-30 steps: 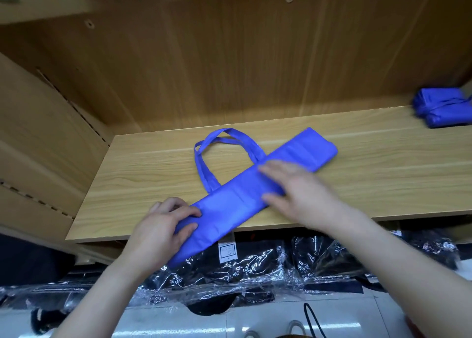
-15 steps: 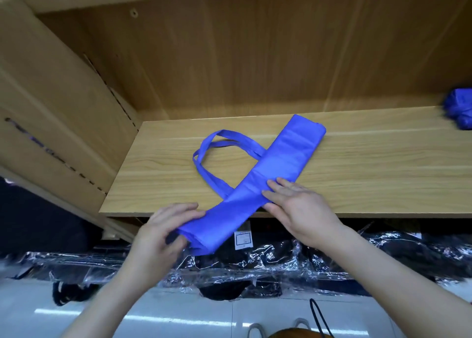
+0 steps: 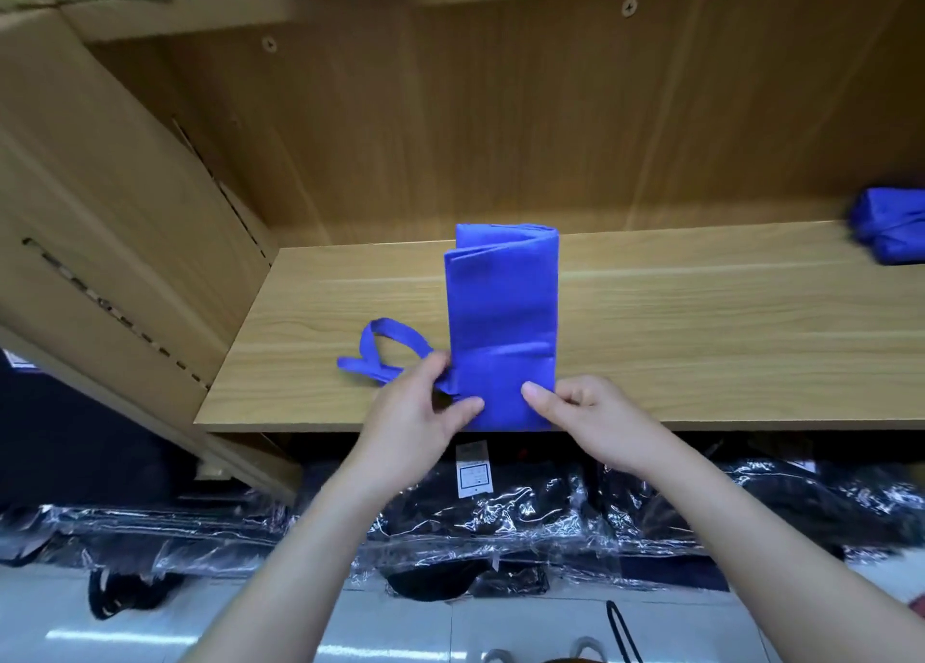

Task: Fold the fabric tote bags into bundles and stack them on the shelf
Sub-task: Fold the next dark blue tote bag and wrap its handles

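Your tote bag (image 3: 503,312) lies on the shelf (image 3: 701,322) as a narrow folded strip. Its long axis runs straight away from you, from the front edge of the board toward the back panel. The near end reaches the shelf's front lip and the far end shows stacked layers. The handles (image 3: 385,347) loop out to the left from the near end and lie flat on the wood.

Both of your hands are at that near end, one on each side. Your left hand (image 3: 420,422) pinches the near-left edge just where the handles leave the strip. Your right hand (image 3: 590,422) pinches the near-right corner, thumb on top. Neither hand is nearer to the bag; they share the same short edge.

Because the strip points away from you, the likely next fold or roll carries the near end forward, away from you and toward the far end, with both hands moving evenly so the edges stay square. Watch that the loose handles on the left don't get dragged under.

Well off to the right on the same shelf sits a finished blue bundle (image 3: 891,232). Below the board lie plastic-wrapped black goods (image 3: 500,512) and a white tag (image 3: 473,469).
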A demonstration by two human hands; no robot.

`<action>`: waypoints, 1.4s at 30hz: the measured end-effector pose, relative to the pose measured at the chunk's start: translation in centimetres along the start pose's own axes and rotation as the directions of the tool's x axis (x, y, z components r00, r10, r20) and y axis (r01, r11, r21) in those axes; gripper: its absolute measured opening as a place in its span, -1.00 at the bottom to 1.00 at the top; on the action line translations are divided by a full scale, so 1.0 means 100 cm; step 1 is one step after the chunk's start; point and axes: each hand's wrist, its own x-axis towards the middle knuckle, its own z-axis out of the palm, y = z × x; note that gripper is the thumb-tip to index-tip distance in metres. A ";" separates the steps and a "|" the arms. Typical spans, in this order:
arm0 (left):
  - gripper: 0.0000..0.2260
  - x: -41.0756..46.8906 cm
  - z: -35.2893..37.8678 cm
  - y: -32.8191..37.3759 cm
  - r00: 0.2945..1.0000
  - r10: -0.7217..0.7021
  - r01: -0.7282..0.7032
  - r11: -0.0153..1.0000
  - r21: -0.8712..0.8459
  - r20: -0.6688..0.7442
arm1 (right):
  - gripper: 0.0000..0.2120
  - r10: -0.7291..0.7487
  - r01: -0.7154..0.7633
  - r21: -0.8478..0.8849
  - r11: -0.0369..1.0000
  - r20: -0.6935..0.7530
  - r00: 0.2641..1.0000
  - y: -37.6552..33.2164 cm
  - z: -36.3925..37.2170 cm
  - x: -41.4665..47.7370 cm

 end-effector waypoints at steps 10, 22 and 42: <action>-0.64 0.016 0.030 0.006 0.990 -0.095 0.139 0.807 0.574 -0.107 | -0.25 -0.073 -0.081 -0.443 0.893 -0.320 0.944 -0.008 0.011 0.019; -0.79 -0.030 0.018 0.028 0.892 0.448 -0.210 0.514 0.832 -0.052 | -0.62 -0.003 -0.182 -0.642 0.745 -0.275 0.961 -0.018 0.011 0.027; -0.19 0.011 0.032 -0.003 0.926 0.172 -0.375 0.531 0.760 0.337 | -0.30 0.010 -0.063 -0.242 0.968 -0.214 0.977 -0.014 -0.004 0.061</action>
